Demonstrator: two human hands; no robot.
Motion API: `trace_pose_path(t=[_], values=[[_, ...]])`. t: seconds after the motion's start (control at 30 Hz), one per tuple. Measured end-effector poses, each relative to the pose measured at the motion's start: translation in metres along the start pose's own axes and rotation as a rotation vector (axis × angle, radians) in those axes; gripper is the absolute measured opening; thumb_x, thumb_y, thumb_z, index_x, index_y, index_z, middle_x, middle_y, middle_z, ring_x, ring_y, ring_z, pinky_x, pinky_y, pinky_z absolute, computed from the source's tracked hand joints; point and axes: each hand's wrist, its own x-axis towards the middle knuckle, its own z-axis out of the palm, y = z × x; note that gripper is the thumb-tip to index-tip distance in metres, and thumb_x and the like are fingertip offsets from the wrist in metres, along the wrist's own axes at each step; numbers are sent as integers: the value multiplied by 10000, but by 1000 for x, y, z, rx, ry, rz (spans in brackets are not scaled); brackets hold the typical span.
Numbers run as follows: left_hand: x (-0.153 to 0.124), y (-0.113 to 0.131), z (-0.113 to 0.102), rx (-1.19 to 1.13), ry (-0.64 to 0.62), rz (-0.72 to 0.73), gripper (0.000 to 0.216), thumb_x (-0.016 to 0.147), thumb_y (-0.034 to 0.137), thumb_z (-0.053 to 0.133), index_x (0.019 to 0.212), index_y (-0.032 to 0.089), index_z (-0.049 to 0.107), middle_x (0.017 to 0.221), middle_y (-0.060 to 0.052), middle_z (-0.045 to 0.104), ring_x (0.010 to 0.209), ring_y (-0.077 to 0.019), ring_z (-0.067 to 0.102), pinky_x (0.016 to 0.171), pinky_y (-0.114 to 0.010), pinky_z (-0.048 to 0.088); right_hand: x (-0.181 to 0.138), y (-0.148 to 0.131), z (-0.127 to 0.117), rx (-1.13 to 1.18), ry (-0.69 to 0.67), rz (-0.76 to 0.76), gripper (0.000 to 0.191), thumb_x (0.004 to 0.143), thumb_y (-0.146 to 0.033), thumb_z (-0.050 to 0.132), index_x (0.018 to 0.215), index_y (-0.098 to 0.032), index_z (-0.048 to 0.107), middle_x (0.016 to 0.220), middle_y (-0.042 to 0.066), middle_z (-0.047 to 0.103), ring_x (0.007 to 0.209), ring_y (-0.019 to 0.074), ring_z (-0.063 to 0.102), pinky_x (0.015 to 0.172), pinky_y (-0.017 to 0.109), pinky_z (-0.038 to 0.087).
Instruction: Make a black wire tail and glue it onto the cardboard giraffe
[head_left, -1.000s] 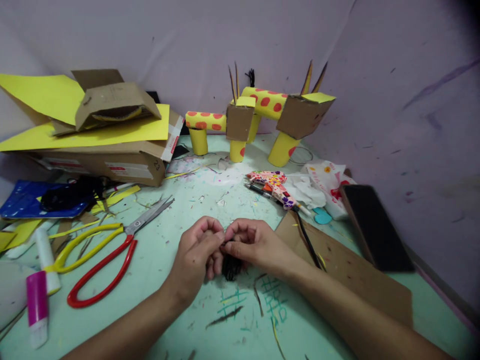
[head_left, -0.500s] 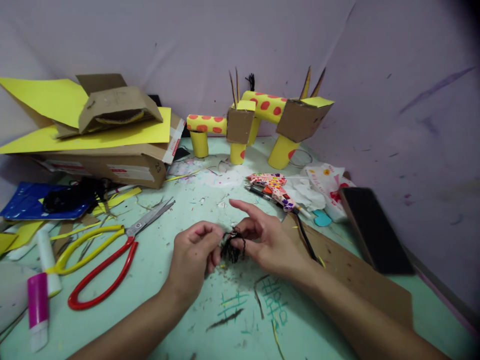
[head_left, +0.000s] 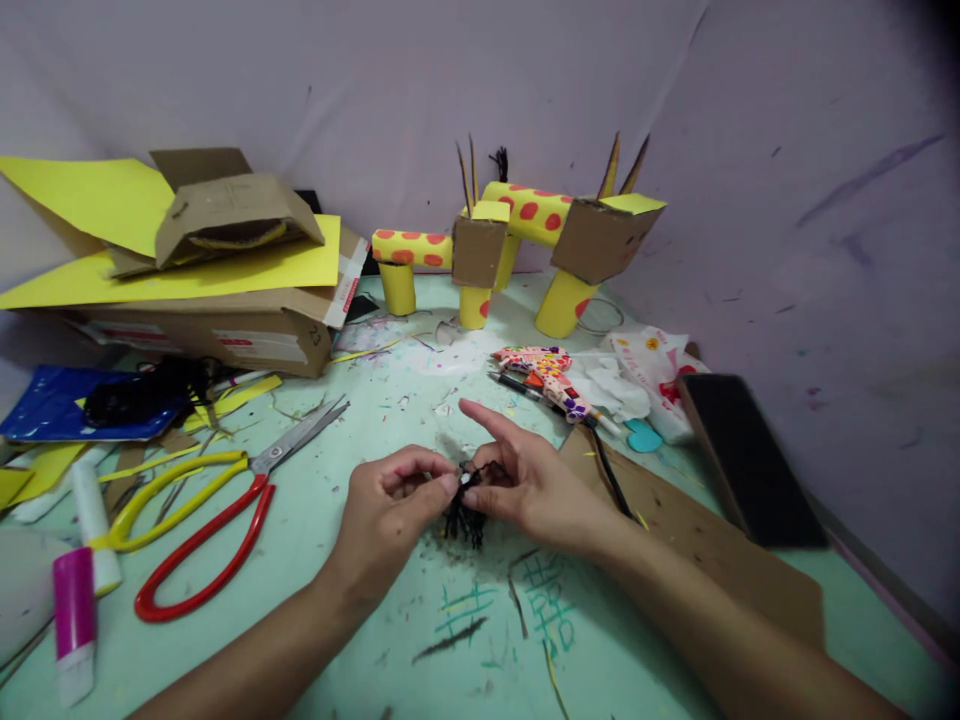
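Note:
Between my two hands, just above the pale green tabletop, hangs a small bunch of black yarn [head_left: 466, 522], its strands dangling down. My left hand [head_left: 401, 500] pinches it at the top between thumb and forefinger, other fingers curled. From the other side my right hand [head_left: 529, 485] grips the yarn with thumb and bent fingers, its forefinger stretched out away from it. A tiny pale spot shows at the top of the bunch; I cannot make out what it is.
Scissors [head_left: 266, 468] with red and yellow handles and a purple glue stick [head_left: 73, 610] lie at left. Behind stand two cardboard giraffe-like figures [head_left: 480, 250]. A patterned glue gun [head_left: 544, 368], a phone [head_left: 746, 460] and a cardboard piece [head_left: 720, 560] lie at right, a cardboard box [head_left: 292, 335] back left.
My hands have come slightly closer together around the black yarn. The bunch now hangs a little lower, and the left thumb and forefinger have shifted right onto its top.

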Motion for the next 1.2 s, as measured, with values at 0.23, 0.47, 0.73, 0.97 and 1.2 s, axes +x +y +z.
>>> trace_pose_path(t=[0.23, 0.47, 0.73, 0.97, 1.2], values=[[1, 3, 1, 98, -46, 38, 182, 634, 321, 675, 702, 157, 635, 595, 4, 539, 549, -118, 436, 505, -237, 322, -2, 4, -1, -136, -14, -76, 862, 676, -122, 617, 1438, -122, 212, 656, -54, 498, 583, 95, 446, 561, 225, 359], [0, 5, 3, 116, -26, 64, 129, 627, 259, 658, 588, 152, 598, 546, 16, 522, 526, -100, 418, 493, -218, 320, -3, 5, -1, -221, -38, -102, 816, 693, -137, 616, 1426, -132, 256, 656, -51, 505, 569, 96, 438, 547, 226, 356], [3, -1, -2, -16, -13, -47, 176, 642, 296, 682, 735, 161, 618, 492, 52, 498, 427, -56, 332, 418, -192, 237, 0, 4, 0, -156, 1, -94, 663, 681, -70, 606, 1316, -104, 415, 622, -59, 491, 578, 97, 452, 564, 229, 369], [3, 0, -2, 39, -78, 26, 183, 634, 298, 677, 718, 146, 619, 623, 2, 574, 574, -113, 482, 534, -229, 358, -1, 6, 1, -144, -7, -98, 736, 687, -62, 621, 1368, -109, 344, 602, -70, 496, 558, 85, 438, 547, 216, 359], [4, 0, 0, 60, -29, 29, 164, 635, 299, 629, 673, 153, 563, 548, 46, 496, 486, -68, 389, 459, -192, 306, 1, 6, 1, -140, 37, -75, 686, 676, -61, 608, 1322, -165, 403, 708, -36, 557, 588, 88, 494, 571, 230, 416]])
